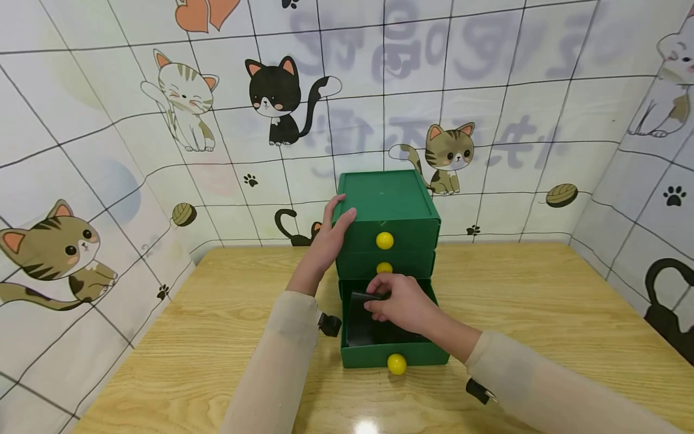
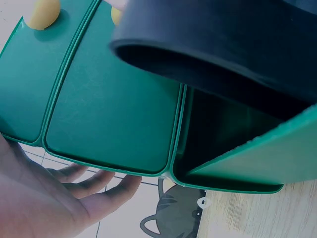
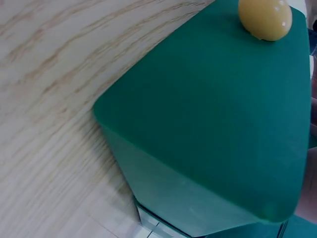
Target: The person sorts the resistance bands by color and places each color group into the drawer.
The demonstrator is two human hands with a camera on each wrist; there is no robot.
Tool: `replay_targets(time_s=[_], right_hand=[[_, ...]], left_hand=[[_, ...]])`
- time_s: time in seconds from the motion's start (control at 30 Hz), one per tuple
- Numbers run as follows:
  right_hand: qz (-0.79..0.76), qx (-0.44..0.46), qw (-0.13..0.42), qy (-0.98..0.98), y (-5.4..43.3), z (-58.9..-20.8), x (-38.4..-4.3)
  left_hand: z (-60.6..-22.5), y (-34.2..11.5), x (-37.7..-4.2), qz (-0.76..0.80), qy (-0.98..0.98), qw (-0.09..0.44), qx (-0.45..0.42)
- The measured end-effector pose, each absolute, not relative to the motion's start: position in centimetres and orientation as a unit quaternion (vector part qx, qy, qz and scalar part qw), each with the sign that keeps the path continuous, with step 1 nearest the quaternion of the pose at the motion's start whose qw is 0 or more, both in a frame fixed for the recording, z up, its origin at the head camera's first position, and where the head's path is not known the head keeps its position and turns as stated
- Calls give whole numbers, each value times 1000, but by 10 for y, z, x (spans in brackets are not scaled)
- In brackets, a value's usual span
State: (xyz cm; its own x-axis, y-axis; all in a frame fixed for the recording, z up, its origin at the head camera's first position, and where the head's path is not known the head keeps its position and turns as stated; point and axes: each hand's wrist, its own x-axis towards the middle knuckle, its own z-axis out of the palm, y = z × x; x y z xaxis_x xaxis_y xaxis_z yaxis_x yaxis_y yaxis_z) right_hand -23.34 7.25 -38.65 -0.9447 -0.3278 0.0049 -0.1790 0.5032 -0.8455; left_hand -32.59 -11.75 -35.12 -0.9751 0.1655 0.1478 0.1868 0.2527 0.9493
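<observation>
A green cabinet with three drawers and yellow ball knobs stands on the table. Its bottom drawer is pulled out. Inside the drawer is a black sheet-like thing, whose raised edge my right hand pinches between thumb and fingers. The left wrist view shows a large dark curved piece over the drawer, its exact kind unclear. My left hand rests against the cabinet's upper left side, thumb near the front top corner, fingers extended along the side.
A light wooden tabletop surrounds the cabinet. Behind it hangs a white gridded wall covering printed with cartoon cats. The upper two drawers are closed, with a yellow knob on the top one.
</observation>
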Motion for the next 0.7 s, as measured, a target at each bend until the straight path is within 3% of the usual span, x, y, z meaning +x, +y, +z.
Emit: replay_targets(time_s=[0.7], right_hand=[[-435, -194, 65, 877, 79, -386, -233]], left_hand=[[-352, -118, -326, -601, -791, 8, -115]])
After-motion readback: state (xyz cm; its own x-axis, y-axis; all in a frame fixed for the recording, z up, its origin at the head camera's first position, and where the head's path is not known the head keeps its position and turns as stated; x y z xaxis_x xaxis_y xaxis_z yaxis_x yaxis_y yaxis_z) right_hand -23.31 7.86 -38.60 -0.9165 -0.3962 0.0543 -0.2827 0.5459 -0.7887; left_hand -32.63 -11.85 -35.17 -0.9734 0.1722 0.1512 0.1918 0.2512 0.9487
